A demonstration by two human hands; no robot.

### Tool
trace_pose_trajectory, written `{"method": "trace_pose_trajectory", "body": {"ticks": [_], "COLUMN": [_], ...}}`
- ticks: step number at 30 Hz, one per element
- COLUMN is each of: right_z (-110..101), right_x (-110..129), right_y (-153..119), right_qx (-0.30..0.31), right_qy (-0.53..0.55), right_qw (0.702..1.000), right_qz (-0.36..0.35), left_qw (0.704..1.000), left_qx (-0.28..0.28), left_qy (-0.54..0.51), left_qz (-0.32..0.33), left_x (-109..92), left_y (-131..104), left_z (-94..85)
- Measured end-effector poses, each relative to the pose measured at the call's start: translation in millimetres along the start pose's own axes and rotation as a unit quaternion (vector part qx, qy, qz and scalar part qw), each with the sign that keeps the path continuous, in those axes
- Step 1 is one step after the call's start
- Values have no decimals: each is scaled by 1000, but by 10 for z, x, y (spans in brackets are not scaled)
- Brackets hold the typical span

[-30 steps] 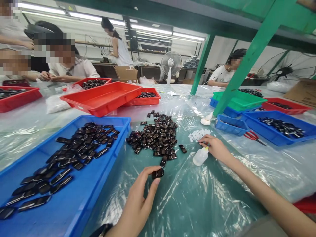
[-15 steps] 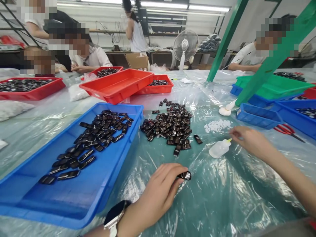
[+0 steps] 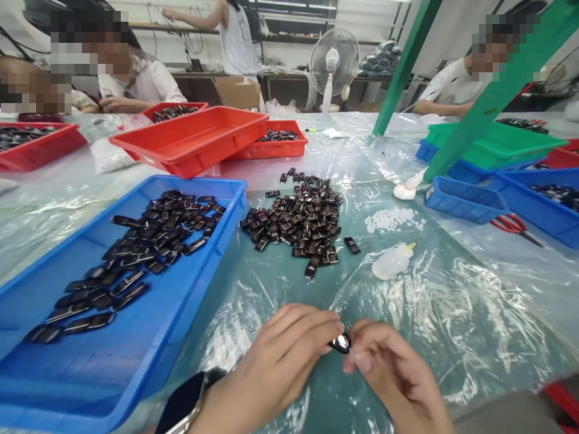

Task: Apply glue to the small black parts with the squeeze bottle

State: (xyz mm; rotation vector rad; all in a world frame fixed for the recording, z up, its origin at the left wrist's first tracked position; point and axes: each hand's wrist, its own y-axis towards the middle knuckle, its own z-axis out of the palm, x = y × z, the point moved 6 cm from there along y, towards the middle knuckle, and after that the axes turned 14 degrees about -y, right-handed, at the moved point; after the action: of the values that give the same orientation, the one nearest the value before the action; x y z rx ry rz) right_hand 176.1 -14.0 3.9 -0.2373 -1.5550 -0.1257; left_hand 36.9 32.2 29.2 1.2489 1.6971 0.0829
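My left hand [image 3: 289,349] is closed around a small glossy black piece [image 3: 341,343], whose rounded end sticks out past the fingertips. Close against that end, my right hand [image 3: 389,367] is pinched; whatever sits between its fingertips is too small to make out. Beyond my hands lies a pile of similar black pieces [image 3: 303,220], with a single piece [image 3: 351,245] apart on its right. A translucent squeeze bottle [image 3: 392,261] with a yellow tip rests on its side, and small white bits [image 3: 393,220] are spread behind it.
On the left stands a blue tray [image 3: 158,355] with many black pieces. Red trays [image 3: 190,141] are stacked behind. To the right are a green post [image 3: 488,102], a small blue bin [image 3: 465,202], red-handled pliers [image 3: 511,224] and a green tray [image 3: 502,144]. Several people sit or stand beyond.
My right hand has come from beside the white bits to the black piece in my left hand. The view has shifted slightly, so the trays appear further left.
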Motion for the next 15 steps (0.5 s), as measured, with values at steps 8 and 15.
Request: {"method": "trace_pose_trajectory", "body": {"ticks": [8,15], "right_z": [29,29], "right_x": [-75,-121], "right_y": [-62,-15], "right_qx": [6,78], "right_qy": [71,93], "right_qw": [996,990], "right_qz": [55,65], "left_qw": [1000,974], "left_qx": [-1,36], "left_qy": [17,216], "left_qz": [23,55], "left_x": [-104,-403], "left_y": [92,83], "left_z": [-62,-57]}}
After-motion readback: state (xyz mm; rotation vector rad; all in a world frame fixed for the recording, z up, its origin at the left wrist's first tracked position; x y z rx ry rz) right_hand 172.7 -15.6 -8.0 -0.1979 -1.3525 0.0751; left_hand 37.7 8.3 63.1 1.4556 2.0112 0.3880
